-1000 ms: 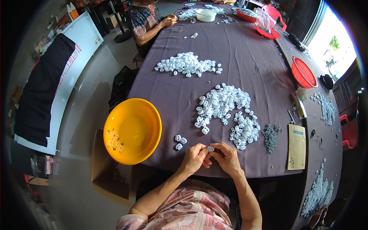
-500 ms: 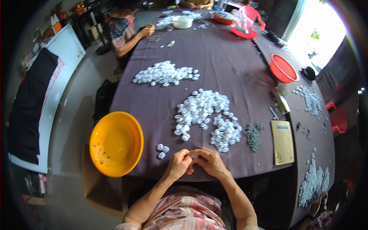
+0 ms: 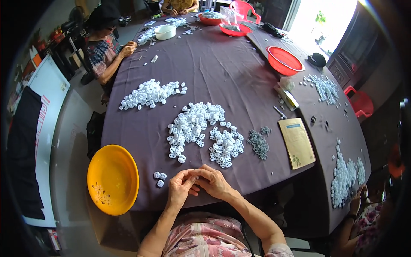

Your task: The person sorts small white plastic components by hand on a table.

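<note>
Three loose white pieces (image 3: 160, 183) are sitting just left of your left hand (image 3: 180, 184). It's touching your right hand (image 3: 214, 184), fingertips bunched; can't tell if they're closed on anything. Try angling them so you're seeing the pinch. The smaller white pile (image 3: 226, 147) is lying ahead.

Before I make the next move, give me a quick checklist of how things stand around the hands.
1. Left hand and right hand apart: not ok; their fingers meet.
2. Piece visible between the fingertips: cannot tell; the fingers cover that spot.
3. Three loose white pieces apart from the heaps: ok; left of the hands.
4. Grey heap separate from the small white heap: ok; it lies to the right.
5. Yellow basin clear of the left hand: ok.
</note>
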`<state>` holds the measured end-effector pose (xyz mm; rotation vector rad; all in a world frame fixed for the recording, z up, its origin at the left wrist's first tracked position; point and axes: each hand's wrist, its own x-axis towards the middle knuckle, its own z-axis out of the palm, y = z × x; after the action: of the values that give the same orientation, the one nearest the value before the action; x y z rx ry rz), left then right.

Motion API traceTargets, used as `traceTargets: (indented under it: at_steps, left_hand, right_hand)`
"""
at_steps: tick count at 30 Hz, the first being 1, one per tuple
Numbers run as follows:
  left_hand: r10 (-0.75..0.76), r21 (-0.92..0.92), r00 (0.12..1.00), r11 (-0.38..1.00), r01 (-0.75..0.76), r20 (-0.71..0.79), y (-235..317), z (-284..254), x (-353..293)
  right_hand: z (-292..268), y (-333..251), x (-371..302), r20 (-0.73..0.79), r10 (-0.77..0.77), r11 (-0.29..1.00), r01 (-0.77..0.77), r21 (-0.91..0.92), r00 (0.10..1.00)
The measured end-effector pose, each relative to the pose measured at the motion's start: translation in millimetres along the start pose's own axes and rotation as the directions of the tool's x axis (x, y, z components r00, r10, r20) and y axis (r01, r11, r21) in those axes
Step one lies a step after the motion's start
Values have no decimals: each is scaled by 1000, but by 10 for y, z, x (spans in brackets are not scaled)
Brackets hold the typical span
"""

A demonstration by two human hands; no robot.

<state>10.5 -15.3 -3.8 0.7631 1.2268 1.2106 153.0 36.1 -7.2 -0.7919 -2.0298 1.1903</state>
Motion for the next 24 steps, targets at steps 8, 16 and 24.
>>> traceTargets:
  at_steps: [8, 16, 24]
  left_hand:
    - [-68, -62, 997, 996, 65, -37, -50, 13, 41]
    - [-112, -98, 993, 989, 109, -23, -37, -8, 65]
    - [-140, -90, 988, 987, 134, -63, 7, 1, 54]
  right_hand:
    - [-445, -151, -214, -105, -125, 938, 84, -335, 987]
    - [-2313, 608, -832, -821, 116, 849, -485, -211, 560]
    - [-3694, 1294, -1228, -892, -143, 592, -685, -424, 428]
